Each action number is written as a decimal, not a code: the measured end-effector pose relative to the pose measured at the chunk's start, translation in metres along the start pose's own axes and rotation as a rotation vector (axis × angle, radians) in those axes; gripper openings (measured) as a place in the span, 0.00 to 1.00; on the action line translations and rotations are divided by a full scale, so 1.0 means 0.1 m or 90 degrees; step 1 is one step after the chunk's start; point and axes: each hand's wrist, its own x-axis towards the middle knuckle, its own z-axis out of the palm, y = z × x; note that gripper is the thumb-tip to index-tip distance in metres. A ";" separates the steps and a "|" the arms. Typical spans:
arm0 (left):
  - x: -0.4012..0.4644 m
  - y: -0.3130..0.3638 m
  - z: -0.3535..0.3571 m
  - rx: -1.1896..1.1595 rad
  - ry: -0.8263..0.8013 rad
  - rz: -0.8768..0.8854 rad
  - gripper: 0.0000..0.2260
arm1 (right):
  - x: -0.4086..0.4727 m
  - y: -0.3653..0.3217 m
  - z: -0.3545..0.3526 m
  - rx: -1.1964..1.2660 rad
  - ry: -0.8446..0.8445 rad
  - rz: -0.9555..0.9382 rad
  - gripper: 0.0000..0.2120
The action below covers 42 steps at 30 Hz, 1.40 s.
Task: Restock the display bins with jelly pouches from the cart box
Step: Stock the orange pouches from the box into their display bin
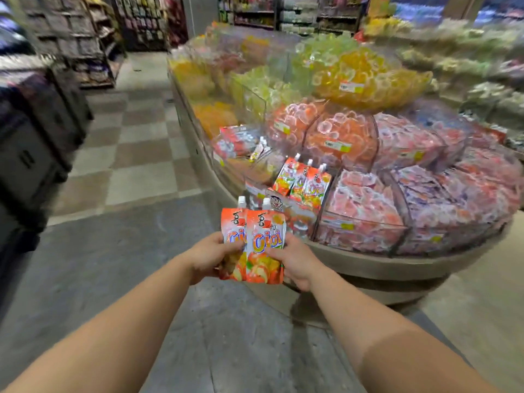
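Observation:
Two orange jelly pouches [263, 245] with white spouts are held upright between both hands, just in front of the round display stand. My left hand [208, 255] grips the left pouch at its side. My right hand [295, 260] grips the right pouch, thumb across its front. Beyond them, three matching pouches [304, 182] stand in a clear display bin [286, 205] at the stand's near edge. The cart box is out of view.
The round display stand [382, 268] holds several clear bins of orange, pink, yellow and green jelly cups. Dark crates [42, 154] line the left side of the aisle. Tiled floor [136, 171] runs between them, with shelving at the back.

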 end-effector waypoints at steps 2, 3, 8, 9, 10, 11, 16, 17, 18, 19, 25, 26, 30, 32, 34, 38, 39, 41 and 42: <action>0.31 0.02 -0.09 -0.009 0.022 -0.012 0.08 | 0.30 -0.04 -0.03 -0.004 0.004 0.014 0.14; 0.47 0.06 -0.12 -0.006 0.029 -0.011 0.09 | 0.46 -0.07 -0.07 -0.003 0.006 0.018 0.14; 1.28 0.49 -0.13 0.018 0.022 0.020 0.08 | 1.22 -0.36 -0.43 0.008 0.036 0.022 0.14; 1.42 0.64 -0.11 0.029 0.018 0.027 0.07 | 1.37 -0.45 -0.53 0.007 0.049 0.019 0.15; 1.56 0.78 -0.09 0.035 0.009 0.039 0.06 | 1.52 -0.55 -0.64 0.002 0.058 0.014 0.14; 1.72 0.91 -0.09 0.033 0.002 0.055 0.06 | 1.68 -0.64 -0.75 -0.006 0.071 0.005 0.13; 2.40 1.37 -0.06 0.022 0.033 0.100 0.05 | 2.23 -0.91 -1.14 -0.046 0.203 -0.014 0.15; 2.53 1.42 -0.05 0.044 0.042 0.106 0.05 | 2.31 -0.89 -1.19 -0.051 0.234 -0.016 0.14; 2.62 1.47 -0.02 0.068 0.045 0.101 0.06 | 2.37 -0.87 -1.23 -0.064 0.258 -0.022 0.12; 2.77 1.47 -0.04 0.087 0.053 0.101 0.05 | 2.42 -0.86 -1.26 -0.075 0.281 -0.019 0.09; 3.48 1.45 -0.01 0.166 0.003 0.067 0.02 | 2.72 -0.74 -1.20 -0.049 0.486 0.025 0.11; 3.59 1.45 -0.01 0.188 -0.011 0.060 0.02 | 2.79 -0.73 -1.18 -0.069 0.512 0.042 0.11; 4.13 1.32 -0.01 0.251 -0.077 0.046 0.04 | 3.04 -0.73 -1.08 -0.044 0.606 0.093 0.06; 4.26 1.33 0.02 0.293 -0.090 0.042 0.06 | 3.21 -0.65 -1.06 -0.043 0.622 0.104 0.06; 4.33 1.32 0.06 0.305 -0.099 0.030 0.10 | 3.34 -0.58 -1.05 -0.087 0.628 0.127 0.06; 4.48 1.21 0.12 0.319 -0.137 0.014 0.18 | 3.37 -0.60 -0.98 -0.213 0.630 0.206 0.15; 4.50 1.20 0.13 0.322 -0.141 0.007 0.21 | 3.37 -0.60 -0.99 -0.238 0.630 0.227 0.19; 4.54 1.18 0.16 0.325 -0.136 0.012 0.22 | 3.35 -0.62 -0.98 -0.272 0.618 0.241 0.21; 4.55 1.19 0.18 0.329 -0.136 0.014 0.23 | 3.34 -0.63 -0.97 -0.281 0.621 0.238 0.20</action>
